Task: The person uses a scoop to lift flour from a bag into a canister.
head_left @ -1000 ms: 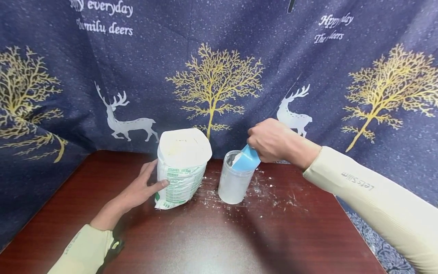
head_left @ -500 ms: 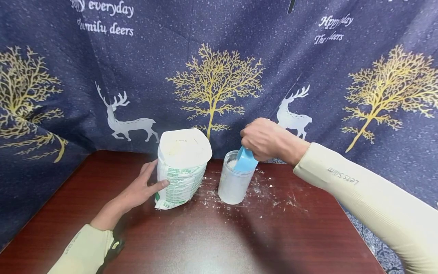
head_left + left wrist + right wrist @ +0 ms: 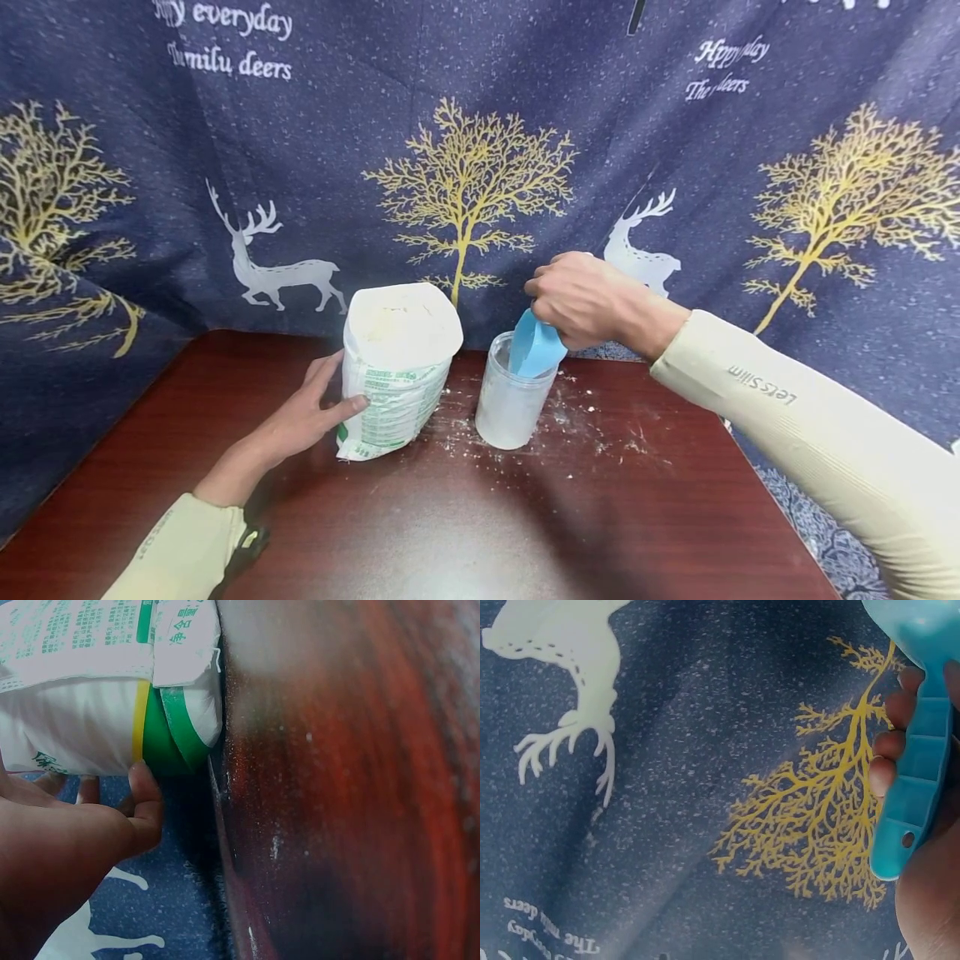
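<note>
In the head view, an open white bag of powder with green print stands upright on the table. My left hand holds its left side, thumb on the front and fingers partly hidden behind; the left wrist view shows thumb and fingers against the bag. To its right stands a clear plastic jar, lidless and coated with white powder. My right hand grips the handle of a blue scoop, tilted with its bowl in the jar's mouth. The right wrist view shows fingers curled round the scoop handle.
White powder is scattered on the dark red wooden table around the jar. A blue cloth with deer and trees hangs behind the table. The bag and jar stand close together near the back edge.
My right hand has moved slightly left and tipped the scoop further over the jar; the powder that showed at its mouth is no longer visible. My left hand and the bag stay put.
</note>
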{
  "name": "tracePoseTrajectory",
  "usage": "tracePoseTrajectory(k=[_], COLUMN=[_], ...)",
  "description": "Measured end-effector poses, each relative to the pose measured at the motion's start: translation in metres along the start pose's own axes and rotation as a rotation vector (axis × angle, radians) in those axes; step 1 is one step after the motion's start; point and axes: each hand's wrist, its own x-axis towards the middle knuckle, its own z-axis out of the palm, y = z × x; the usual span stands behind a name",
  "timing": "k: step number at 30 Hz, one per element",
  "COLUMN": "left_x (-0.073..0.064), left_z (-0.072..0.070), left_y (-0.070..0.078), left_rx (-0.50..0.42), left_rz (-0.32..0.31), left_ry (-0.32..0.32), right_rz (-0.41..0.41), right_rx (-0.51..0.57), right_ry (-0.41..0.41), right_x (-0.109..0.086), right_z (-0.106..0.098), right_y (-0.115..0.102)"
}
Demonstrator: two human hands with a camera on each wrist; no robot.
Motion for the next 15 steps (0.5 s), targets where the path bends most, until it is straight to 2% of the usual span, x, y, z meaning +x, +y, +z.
tracePoseTrajectory(k=[5,15], left_x=[0.000,0.000], left_z=[-0.001,0.000], left_y=[-0.001,-0.001], left_rx=[-0.004,-0.010], left_rz=[-0.005,-0.018], left_ry=[-0.006,-0.006], right_rz=[-0.007,0.023], right_rx=[0.006,0.056], right_ry=[0.019,0.109], right_x=[-0.005,-0.024], right_z=[0.002,0.006], right_y=[0.003,0.013])
